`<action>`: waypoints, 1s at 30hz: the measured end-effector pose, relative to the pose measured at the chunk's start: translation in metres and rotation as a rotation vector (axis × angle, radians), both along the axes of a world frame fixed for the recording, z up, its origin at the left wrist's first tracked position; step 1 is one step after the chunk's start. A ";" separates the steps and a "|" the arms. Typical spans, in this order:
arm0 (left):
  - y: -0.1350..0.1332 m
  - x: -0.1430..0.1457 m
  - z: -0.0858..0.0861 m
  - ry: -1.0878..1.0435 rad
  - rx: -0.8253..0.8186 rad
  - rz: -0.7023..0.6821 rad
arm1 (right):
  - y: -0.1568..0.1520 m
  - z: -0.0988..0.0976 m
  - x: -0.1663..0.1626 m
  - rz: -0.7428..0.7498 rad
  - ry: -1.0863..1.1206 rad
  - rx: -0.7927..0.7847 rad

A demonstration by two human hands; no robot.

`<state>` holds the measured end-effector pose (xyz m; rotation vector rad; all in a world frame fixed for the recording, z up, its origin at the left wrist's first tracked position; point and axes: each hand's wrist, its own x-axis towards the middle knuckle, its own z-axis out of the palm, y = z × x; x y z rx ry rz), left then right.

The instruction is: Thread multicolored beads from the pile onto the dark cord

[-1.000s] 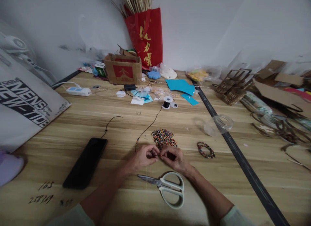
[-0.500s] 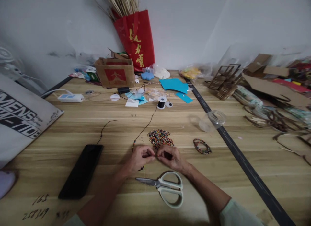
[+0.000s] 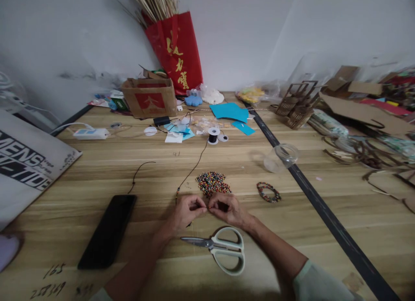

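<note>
My left hand and my right hand meet fingertip to fingertip low on the wooden table. Both are closed in a pinch on a thin black cord that runs up to a small spool. A few beads sit on the cord left of my left hand. Just beyond my fingers lies a pile of small coloured beads. What the right fingertips pinch against the cord is too small to name. A finished bead bracelet lies to the right.
White-handled scissors lie just below my hands. A black phone lies at the left, a clear plastic jar on its side at the right. Cardboard box, red bag, blue paper and wooden pieces crowd the back and right.
The view has drifted, so everything sits a little further left in the frame. My hands stay pinched together on the cord in the same spot by the beads.
</note>
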<state>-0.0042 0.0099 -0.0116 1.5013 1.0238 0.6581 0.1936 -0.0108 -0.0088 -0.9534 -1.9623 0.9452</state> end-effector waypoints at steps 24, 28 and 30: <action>-0.003 0.004 0.011 -0.075 0.000 -0.041 | -0.001 -0.002 -0.001 -0.014 0.029 -0.002; -0.004 0.006 0.016 -0.089 0.003 -0.066 | -0.003 0.000 0.000 0.005 -0.016 0.148; -0.005 0.005 0.016 -0.087 0.005 -0.089 | -0.005 0.001 -0.001 0.023 -0.073 0.233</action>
